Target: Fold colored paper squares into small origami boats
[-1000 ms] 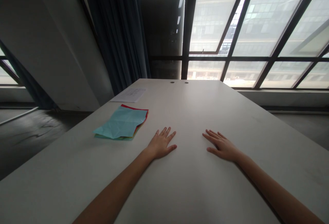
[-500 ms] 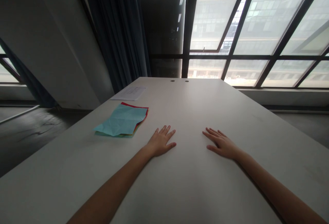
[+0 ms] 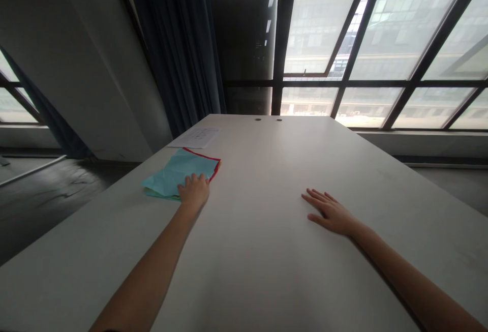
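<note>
My left hand (image 3: 194, 191) lies over the near right corner of a stack of thin, creased cloths. Its fingers are bent down onto the light-blue cloth (image 3: 168, 172) on top, the thumb side at the stack's right edge; the fingertips' undersides are hidden. A red cloth (image 3: 202, 154) peeks out along the far and right edges, and a green layer shows under the near left edge. Across the table, my right hand (image 3: 328, 213) rests palm down with fingers stretched out, open and holding nothing.
The white table (image 3: 267, 250) stretches away from me, with two round holes near its far edge. A printed paper sheet (image 3: 194, 138) lies behind the cloths. Beyond stand a dark blue curtain (image 3: 179, 42) and large framed windows (image 3: 312, 32).
My left hand has moved left from the bare tabletop onto the near right corner of the cloth stack, its fingers now bent. The cloths have shifted slightly. My right hand stays put.
</note>
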### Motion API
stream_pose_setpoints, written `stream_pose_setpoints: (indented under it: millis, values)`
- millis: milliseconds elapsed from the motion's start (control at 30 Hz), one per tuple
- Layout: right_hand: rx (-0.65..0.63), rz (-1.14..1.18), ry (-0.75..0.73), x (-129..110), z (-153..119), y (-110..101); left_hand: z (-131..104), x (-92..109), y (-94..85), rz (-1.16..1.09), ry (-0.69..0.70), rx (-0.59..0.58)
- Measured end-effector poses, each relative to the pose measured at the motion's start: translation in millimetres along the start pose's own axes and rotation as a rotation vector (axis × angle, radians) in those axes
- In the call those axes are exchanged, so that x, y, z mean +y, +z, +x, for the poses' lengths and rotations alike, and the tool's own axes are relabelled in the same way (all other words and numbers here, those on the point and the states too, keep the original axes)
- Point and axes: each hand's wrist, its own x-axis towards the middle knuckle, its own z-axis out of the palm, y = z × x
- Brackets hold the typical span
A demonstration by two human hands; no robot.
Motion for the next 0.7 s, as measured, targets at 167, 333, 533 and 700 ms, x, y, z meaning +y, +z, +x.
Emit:
stream_pose_setpoints:
  millis: [167,333,533,700]
  values:
    - [-0.006,-0.001,0.01,0,0,1,6,-16,5.6,-0.025,-0.031,-0.111]
    - [-0.009,0.004,0.01,-2,0,-1,5,-26,2.5,0.009,-0.038,-0.112]
    - [-0.003,0.008,0.003,-1,1,0,5,-29,2.7,0.031,-0.119,-0.095]
    - [-0.002,0.004,0.008,-1,1,-1,5,-23,-1.5,0.092,-0.133,-0.024]
